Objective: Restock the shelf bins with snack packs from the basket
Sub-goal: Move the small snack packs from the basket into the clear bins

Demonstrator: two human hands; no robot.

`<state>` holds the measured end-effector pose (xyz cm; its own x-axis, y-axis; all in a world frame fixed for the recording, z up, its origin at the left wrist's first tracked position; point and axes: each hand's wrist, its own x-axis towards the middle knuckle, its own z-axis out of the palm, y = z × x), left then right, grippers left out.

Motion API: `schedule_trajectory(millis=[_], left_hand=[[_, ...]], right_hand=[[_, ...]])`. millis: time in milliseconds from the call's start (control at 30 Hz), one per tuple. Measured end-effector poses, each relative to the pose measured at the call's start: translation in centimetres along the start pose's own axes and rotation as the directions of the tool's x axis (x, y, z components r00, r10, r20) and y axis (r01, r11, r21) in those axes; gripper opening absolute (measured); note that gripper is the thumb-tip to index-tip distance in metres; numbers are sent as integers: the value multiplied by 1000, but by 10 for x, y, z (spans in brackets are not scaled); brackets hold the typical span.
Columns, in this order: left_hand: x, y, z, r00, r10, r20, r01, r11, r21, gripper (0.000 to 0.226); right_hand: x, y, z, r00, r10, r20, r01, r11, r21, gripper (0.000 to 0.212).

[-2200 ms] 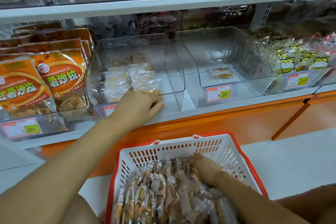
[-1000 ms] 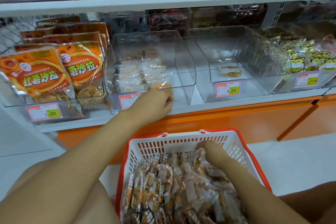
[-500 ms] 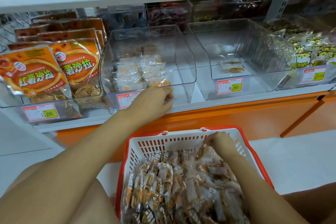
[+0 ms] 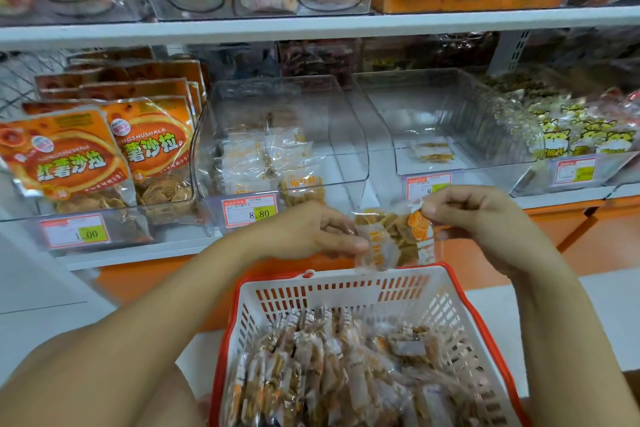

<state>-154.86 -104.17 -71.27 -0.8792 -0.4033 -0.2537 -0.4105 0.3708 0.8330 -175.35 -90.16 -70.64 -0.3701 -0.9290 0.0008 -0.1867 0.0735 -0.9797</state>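
Note:
A white basket with a red rim (image 4: 349, 291) sits low in the middle, filled with several clear snack packs (image 4: 332, 367). Above its far rim, my left hand (image 4: 311, 229) and my right hand (image 4: 481, 218) both pinch a small bunch of clear orange-printed snack packs (image 4: 394, 239), one hand at each side. Behind them on the shelf stands a clear bin (image 4: 349, 135) with several of the same packs lying in its left part. To its right a second clear bin (image 4: 485, 121) holds a single pack (image 4: 431, 151).
Orange chip bags (image 4: 86, 156) fill the bin at the left. Cat-printed packs (image 4: 588, 135) fill the bin at the far right. Price tags (image 4: 249, 213) line the shelf front. An upper shelf (image 4: 311, 28) with candy tubs overhangs the bins. An orange base panel runs below.
My left hand has left the front of the clear bin and come down right. My right hand has risen out of the basket with snack packs, and both hands now hold them.

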Motion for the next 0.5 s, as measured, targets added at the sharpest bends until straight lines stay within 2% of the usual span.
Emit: schedule_trajectory(millis=[33,133,200,300,333,400,433,500], left_hand=[[-1,4,1,999,20,-31,-22,998,-62,6],[-3,11,-3,984,68,-167,-103,971,-213,21],[-5,13,-12,963,81,-259,-153,950,-272,20],[-5,13,-28,910,116,-399,-217,952,-218,16],[-5,13,-33,886,128,-445,-233,954,-190,15],[-6,12,-43,836,164,-523,-272,953,-135,15],[-6,12,-48,803,208,-559,-286,956,-55,15],[-5,10,-58,737,320,-595,-295,945,143,14]], right_hand=[[0,-5,4,1000,-8,-13,9,999,31,11],[1,-17,11,1000,-25,-8,26,990,138,12],[7,-28,12,997,-74,12,71,989,133,11],[29,-47,14,982,-179,58,184,978,-101,8],[38,-55,16,974,-211,80,224,950,-217,14],[59,-74,21,946,-274,172,323,838,-441,32],[69,-84,26,924,-297,241,381,765,-520,36],[88,-104,38,870,-298,392,489,620,-614,32]])
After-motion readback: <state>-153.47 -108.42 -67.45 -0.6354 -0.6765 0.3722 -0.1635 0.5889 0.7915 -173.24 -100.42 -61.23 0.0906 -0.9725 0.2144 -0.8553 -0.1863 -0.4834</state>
